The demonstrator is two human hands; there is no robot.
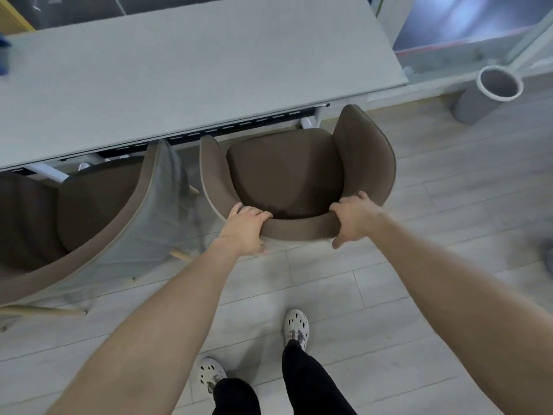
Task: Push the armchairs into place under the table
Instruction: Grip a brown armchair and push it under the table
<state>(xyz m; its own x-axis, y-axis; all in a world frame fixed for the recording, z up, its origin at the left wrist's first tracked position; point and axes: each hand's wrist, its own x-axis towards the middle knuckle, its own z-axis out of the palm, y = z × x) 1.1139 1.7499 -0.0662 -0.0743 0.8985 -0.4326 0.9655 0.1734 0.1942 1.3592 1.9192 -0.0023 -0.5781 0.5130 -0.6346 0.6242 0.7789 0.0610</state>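
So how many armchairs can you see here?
2: one armchair by the table's right end, both hands on its back; another at left, partly cropped. More may be off-frame.

Count: 2 brown armchairs (pixel 287 172) (pixel 89 211), 1 table (pixel 194 64), 1 grey cylindrical bin (pixel 486 94), 2 hands (pixel 244 229) (pixel 354 218), 2 white shoes (pixel 296 327) (pixel 211 374).

Nothing here can be read: no words, labels, brand marks or numbers show on anything in view. The table (pixel 194 70) top is plain grey right up to its edges, and the armchair (pixel 287 172) fabric is plain brown with no tag showing. The white shoes (pixel 296 327) bear only cut-out holes and a small dark patch too blurred to make out as lettering.
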